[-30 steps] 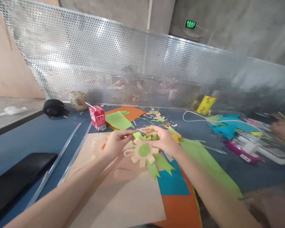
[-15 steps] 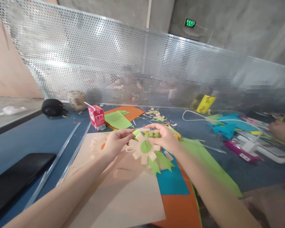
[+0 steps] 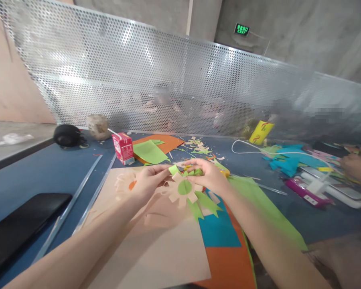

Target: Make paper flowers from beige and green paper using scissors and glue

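Head view: both hands meet over the middle of the table (image 3: 51,172), a little toward its near edge. Left hand (image 3: 146,182) pinches the left side of a paper flower (image 3: 182,189), thumb and fingers closed on its beige petals. Right hand (image 3: 209,176) comes in from the right, fingers closed on the flower's top edge, where a green strip (image 3: 173,169) sticks up between the two hands. The flower has a green centre disc and green leaves below; it is held just above a beige sheet (image 3: 156,257), and whether its lower petals touch that sheet is hard to tell through the blur.

Doing it well, judged from the grip: keep the left pinch firm and low on the petals so the layers don't slide, and let the right fingertips do the fine work on the strip. Press lightly, since thin cut paper tears at the petal roots. Hold the centre disc facing up so alignment stays visible.

Around: a blue sheet (image 3: 219,233) and an orange sheet (image 3: 228,265) lie toward the near edge, a red carton (image 3: 123,148) toward the far edge, and a black phone (image 3: 21,224) near the left edge. Another person's hand (image 3: 356,166) is at the right edge, well apart.
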Demonstrator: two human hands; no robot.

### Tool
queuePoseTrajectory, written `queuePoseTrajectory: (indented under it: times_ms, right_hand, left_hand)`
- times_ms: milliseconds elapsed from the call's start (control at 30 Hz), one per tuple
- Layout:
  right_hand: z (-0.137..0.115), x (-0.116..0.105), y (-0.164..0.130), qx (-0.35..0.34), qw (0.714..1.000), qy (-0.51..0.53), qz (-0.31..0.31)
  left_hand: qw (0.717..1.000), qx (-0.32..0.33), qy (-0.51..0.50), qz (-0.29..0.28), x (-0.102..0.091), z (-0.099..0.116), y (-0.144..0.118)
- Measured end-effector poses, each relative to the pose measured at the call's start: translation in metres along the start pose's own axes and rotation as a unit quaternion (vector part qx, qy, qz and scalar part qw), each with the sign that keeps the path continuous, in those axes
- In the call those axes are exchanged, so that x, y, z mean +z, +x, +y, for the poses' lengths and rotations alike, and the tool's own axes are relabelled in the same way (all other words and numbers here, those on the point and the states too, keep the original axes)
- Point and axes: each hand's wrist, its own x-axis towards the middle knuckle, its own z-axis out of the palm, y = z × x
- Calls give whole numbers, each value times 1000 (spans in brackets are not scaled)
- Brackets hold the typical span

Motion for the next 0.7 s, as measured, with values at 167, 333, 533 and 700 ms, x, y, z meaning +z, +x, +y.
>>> queuePoseTrajectory:
  times_ms: [167,333,533,700]
  right_hand:
    - [3,1,0,10,999,12,-31]
    - [6,0,2,-12,1000,9,-10]
    - [9,0,4,-14,1000,19,-5]
    - [7,-1,4,25,998,33,-38]
  left_hand:
    - [999,1,34,26,-1,1,1]
    - [994,35,102,19,-1,3,-1]
    - [973,105,204,-9,2,4,-3]
    - [963,125,235,41,-3,3,0]
